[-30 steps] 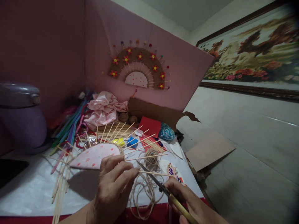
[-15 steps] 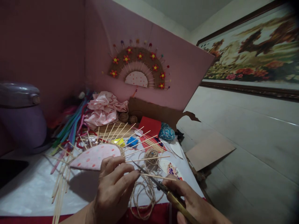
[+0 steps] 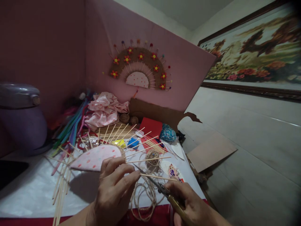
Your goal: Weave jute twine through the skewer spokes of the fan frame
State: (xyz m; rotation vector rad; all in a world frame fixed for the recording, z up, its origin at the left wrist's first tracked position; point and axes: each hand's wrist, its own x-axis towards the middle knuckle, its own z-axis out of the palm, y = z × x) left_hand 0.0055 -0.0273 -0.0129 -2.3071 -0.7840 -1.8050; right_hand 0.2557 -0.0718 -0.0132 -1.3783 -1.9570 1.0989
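Observation:
My left hand (image 3: 113, 191) pinches the edge of a half-round pink dotted fan piece (image 3: 95, 158) with thin wooden sticks (image 3: 138, 141) fanning out of it. My right hand (image 3: 195, 205) grips a pair of brass-handled scissors (image 3: 160, 186), whose blade tips sit at the lowest stick right beside my left fingertips. A ball of jute twine (image 3: 152, 157) lies behind the blades, with its loose loops (image 3: 143, 201) under my hands.
A finished fan (image 3: 141, 67) with red flowers hangs on the pink wall. On the white table (image 3: 28, 194) lie pink cloth (image 3: 104, 110), coloured strips (image 3: 70, 125), red card (image 3: 151, 127), blue yarn (image 3: 167, 133), loose sticks (image 3: 60, 191) and a purple pot (image 3: 20, 116). Cardboard (image 3: 210, 150) lies at right.
The scissors have slid left along the lowest stick toward my left fingertips, and my right hand has followed. The fan piece has barely moved.

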